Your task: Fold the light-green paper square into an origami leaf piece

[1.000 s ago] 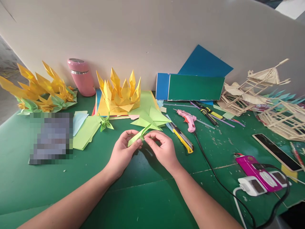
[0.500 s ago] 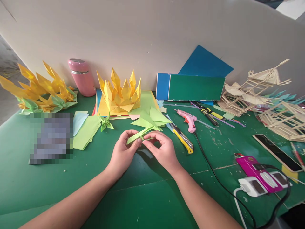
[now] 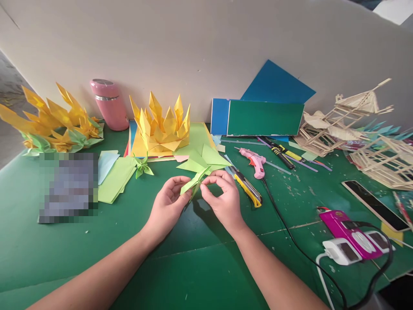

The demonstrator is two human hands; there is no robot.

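Observation:
Both my hands hold a small folded piece of light green paper [image 3: 194, 182] just above the green table [image 3: 135, 241]. My left hand [image 3: 167, 204] pinches its lower left end between thumb and fingers. My right hand [image 3: 222, 196] pinches its right side, fingers curled over it. More folded light green sheets [image 3: 206, 159] lie just behind the hands. A small green paper flower [image 3: 143, 166] sits to the left of them.
A yellow paper crown [image 3: 161, 125] stands on coloured sheets at the back, by a pink flask [image 3: 109, 104]. Yellow paper flowers [image 3: 48, 122] lie far left. A yellow utility knife [image 3: 247, 186], pink glue gun [image 3: 255, 161], screwdriver [image 3: 280, 154], power strip [image 3: 351, 241], phone [image 3: 374, 206] and stick models [image 3: 338, 120] fill the right.
The green paper piece has tilted more upright and moved slightly up and right between my hands. My right hand's fingers have shifted up along it.

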